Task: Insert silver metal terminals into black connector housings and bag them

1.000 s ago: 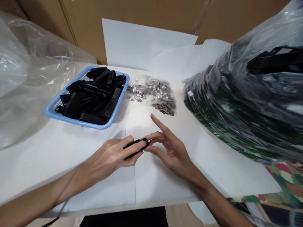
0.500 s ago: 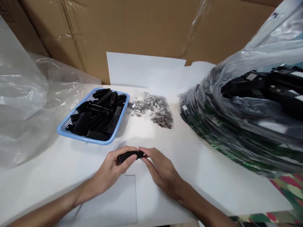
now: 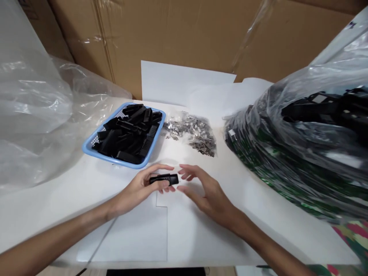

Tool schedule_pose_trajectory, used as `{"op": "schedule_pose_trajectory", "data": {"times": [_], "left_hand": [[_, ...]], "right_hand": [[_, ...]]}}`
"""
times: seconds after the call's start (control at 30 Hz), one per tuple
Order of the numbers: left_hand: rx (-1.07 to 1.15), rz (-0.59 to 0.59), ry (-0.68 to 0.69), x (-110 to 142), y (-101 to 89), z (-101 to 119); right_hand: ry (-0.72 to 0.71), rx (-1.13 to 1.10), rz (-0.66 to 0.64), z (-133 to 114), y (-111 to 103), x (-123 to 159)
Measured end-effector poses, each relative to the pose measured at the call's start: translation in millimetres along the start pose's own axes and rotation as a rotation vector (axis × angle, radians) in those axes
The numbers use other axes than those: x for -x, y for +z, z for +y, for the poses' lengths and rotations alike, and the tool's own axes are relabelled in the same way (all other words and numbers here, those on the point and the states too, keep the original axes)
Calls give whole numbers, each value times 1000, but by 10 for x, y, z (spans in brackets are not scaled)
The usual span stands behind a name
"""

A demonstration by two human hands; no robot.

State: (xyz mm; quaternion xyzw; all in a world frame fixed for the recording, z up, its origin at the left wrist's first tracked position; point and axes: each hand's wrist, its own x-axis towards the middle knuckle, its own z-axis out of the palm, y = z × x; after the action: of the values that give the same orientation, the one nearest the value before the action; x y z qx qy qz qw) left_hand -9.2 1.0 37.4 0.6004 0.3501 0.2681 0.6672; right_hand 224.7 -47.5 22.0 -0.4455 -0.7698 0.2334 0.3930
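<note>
A small, long black plastic part (image 3: 173, 179) lies in my left hand (image 3: 145, 184), held between the thumb and the curled fingers above the white table. Its exact kind does not show. Just to its right is my right hand (image 3: 205, 191), thumb and fingers parted around the part's right end, with nothing visible between them. Beyond my hands, to the left, a blue plastic basket (image 3: 83, 147) holds a heap of similar black parts (image 3: 129, 134).
Clear bags of small metal pieces (image 3: 201, 134) lie behind my hands. A large plastic bag (image 3: 258, 153) full of black parts bulges at right. Clear plastic sheeting (image 3: 37, 126) hangs at left. Cardboard (image 3: 184, 34) stands at the back; white paper (image 3: 132, 237) covers the table's front.
My right hand has let go of the black part's end and spread its fingers. My left hand still holds the part, its index finger now lifted. The view has shifted slightly.
</note>
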Motion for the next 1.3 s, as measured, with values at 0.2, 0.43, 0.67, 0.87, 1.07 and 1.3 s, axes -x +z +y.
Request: {"op": "schedule_pose_trajectory", "data": {"times": [0.2,0.43,0.67,0.87,1.07,1.3], "left_hand": [[116,-27,-26,16,-13,-27],[132,36,-29,34,36,-134],[1,40,10,18,63,-94],[6,45,23,-6,65,-151],[-115,53,64,-28,58,-170],[-240,83,146,-35,73,-144]], "right_hand": [[121,51,90,58,82,-184],[-27,391,-38,438,176,-814],[9,569,-63,751,377,-992],[-84,454,-75,533,281,-697],[-95,358,-146,497,280,-453],[-41,221,122,563,322,-523]]}}
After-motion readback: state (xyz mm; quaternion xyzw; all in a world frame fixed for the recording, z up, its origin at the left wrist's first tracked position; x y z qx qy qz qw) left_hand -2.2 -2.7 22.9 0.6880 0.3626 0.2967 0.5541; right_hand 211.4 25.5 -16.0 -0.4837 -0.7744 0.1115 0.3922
